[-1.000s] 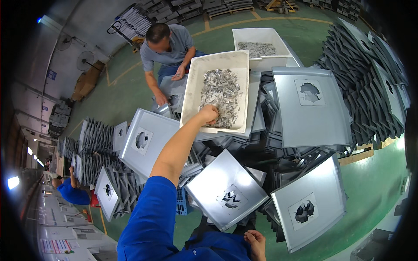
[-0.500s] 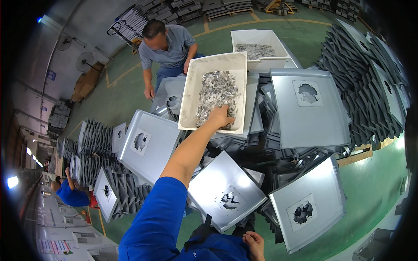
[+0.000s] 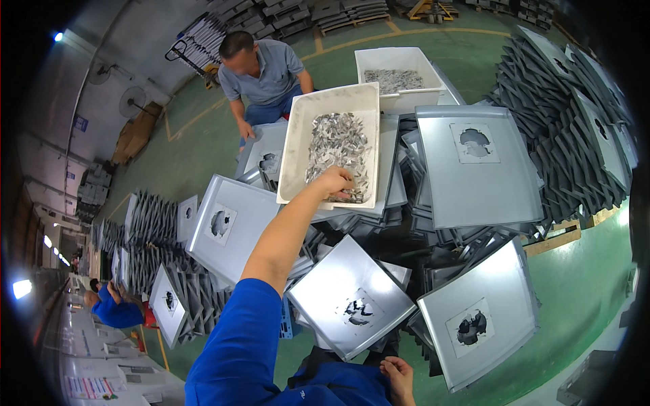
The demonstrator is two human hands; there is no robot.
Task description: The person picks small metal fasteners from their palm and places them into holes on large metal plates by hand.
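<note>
My left hand (image 3: 334, 183) is inside a white plastic bin (image 3: 298, 152), at its near end. Its fingers are curled down among many small shiny metal pieces (image 3: 335, 139). What the fingers hold is hidden. At the lower edge, close to my body, is my right hand (image 3: 398, 377), with thumb and fingers drawn together. Whatever may be in that pinch is too small to make out. In front of me a grey sheet-metal panel (image 3: 325, 284) with a jagged cut-out tops a stack. Another such panel (image 3: 497, 325) lies to its right.
Further panels top stacks at left (image 3: 250, 223) and far right (image 3: 481, 193). Behind the bin stands a second white bin (image 3: 399, 101) of small pieces. A person in a grey shirt (image 3: 264, 78) sits beyond the panels. Another person in blue (image 3: 115, 308) is far left.
My left hand has shifted slightly left within the bin, its fingers now more curled. The seated person's hands have moved at the panel edge. My right hand stays nearly in place.
</note>
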